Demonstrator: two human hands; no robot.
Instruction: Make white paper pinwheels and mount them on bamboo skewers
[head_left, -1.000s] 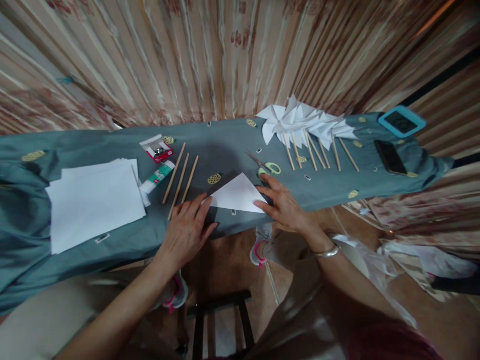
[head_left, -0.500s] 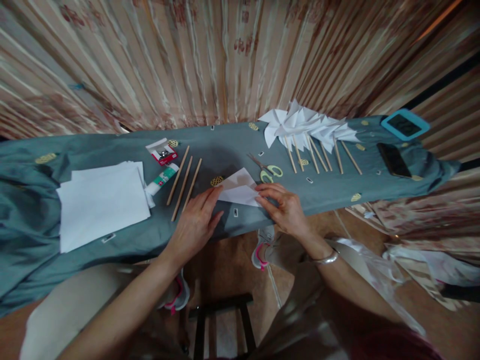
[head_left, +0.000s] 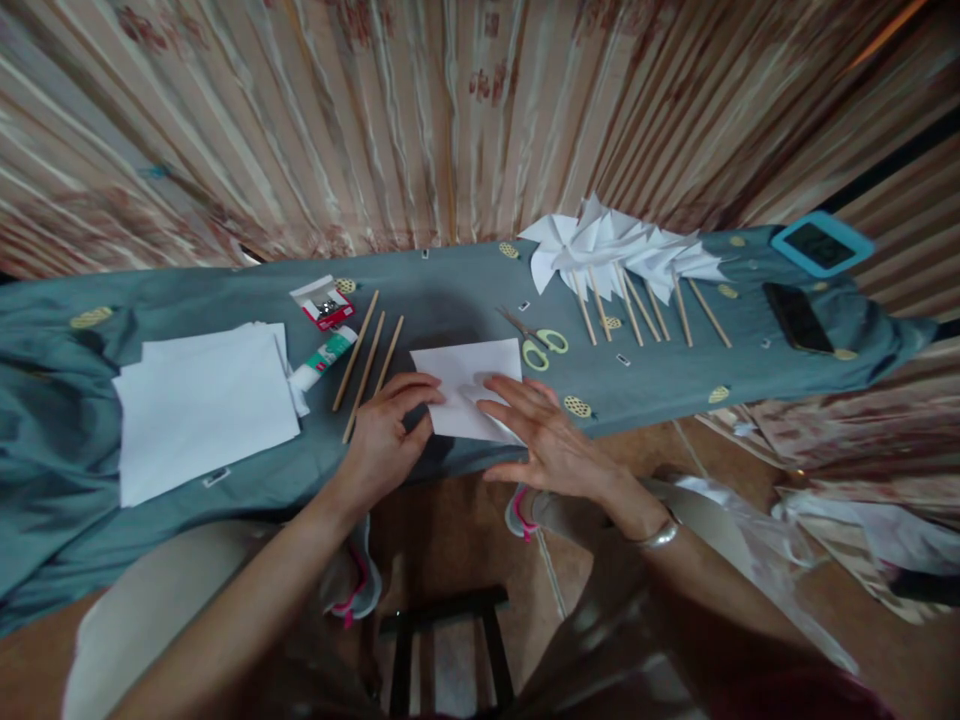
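"Spreading its fingers, the right hand (head_left: 544, 435) is resting over the white sheet (head_left: 472, 362)!"

"And the left hand (head_left: 386, 425)?"

"Curling at the sheet's left edge; I can't tell whether it's pinching."

"So that triangle from a second ago is opening out?"

"Yes, lying unfolded just short of the scissors (head_left: 533, 332); one fold seems done."

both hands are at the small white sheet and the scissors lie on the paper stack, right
In the head view, the scissors lie on the cloth, not on the paper stack; the left hand and right hand are at the small white sheet.
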